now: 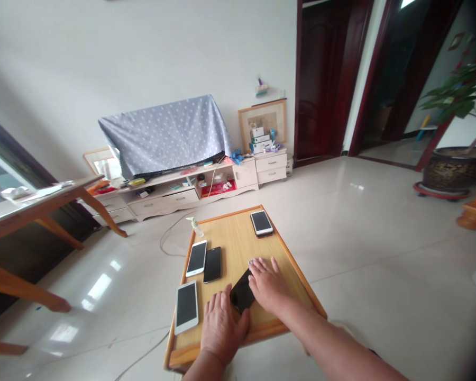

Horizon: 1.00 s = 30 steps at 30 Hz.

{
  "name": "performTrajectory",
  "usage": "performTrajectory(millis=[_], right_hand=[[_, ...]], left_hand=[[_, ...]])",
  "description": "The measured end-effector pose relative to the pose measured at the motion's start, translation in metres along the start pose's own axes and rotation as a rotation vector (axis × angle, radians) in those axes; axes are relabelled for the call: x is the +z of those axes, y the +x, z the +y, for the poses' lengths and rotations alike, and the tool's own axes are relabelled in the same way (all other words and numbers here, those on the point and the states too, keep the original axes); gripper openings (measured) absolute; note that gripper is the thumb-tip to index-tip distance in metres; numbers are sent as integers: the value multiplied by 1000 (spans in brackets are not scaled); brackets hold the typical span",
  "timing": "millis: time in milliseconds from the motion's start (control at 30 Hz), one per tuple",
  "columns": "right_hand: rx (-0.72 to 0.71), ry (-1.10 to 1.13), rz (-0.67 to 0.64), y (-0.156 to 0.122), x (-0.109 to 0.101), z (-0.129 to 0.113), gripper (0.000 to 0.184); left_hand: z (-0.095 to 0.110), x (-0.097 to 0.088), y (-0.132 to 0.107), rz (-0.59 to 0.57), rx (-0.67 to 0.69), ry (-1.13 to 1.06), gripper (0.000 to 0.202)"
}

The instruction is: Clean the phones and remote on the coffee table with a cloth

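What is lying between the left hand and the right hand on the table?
A black phone lies tilted between the left hand and the right hand, touched by both. The head view shows it.

Black phone (pixel 241 292), tan table (pixel 238 238)

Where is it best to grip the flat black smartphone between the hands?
Probably by its two long edges, from above: the black smartphone lies flat on the wooden table, so only thin sides offer hold. The right hand covers its far end.
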State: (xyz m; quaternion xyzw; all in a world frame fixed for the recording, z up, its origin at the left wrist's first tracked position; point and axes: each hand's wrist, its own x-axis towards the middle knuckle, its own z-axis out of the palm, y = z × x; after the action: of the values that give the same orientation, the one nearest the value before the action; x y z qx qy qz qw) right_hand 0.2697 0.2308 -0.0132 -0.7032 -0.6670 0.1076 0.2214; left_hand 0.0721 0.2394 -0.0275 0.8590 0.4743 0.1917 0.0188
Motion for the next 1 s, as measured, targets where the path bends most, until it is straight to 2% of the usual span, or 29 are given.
performTrajectory(millis=[133,200,267,367,433,500,633,700,800,867,1000], right_hand=[[-236,87,-48,-18,12,-28,50],[-299,114,-77,-21,14,-34,48],[-263,101,-66,-15,12,-28,47],[-86,37,-20,1,5,-8,49],[-17,10,-5,5,4,-3,51],[-76,25,-12,1,7,-8,52],[-294,96,-73,-13,16,-27,50],[-275,89,-69,-11,15,-25,48],[-97,29,-16,0,11,-12,50],[-29,4,1,3,11,-9,52],[-186,57,-36,-16,20,-26,53]], left_hand=[[-2,2,1,-8,8,-15,63],[-2,3,1,-2,9,-9,62],[-2,4,0,11,6,-2,62],[-2,4,-1,23,-2,6,66],[-2,4,-1,22,-7,3,67],[-2,3,0,15,0,-8,67],[-1,1,1,6,12,-30,62],[0,0,1,6,2,-31,62],[1,-1,1,-3,-20,-17,63],[2,-2,2,-15,-26,-13,62],[3,-5,3,-45,-30,-30,55]])
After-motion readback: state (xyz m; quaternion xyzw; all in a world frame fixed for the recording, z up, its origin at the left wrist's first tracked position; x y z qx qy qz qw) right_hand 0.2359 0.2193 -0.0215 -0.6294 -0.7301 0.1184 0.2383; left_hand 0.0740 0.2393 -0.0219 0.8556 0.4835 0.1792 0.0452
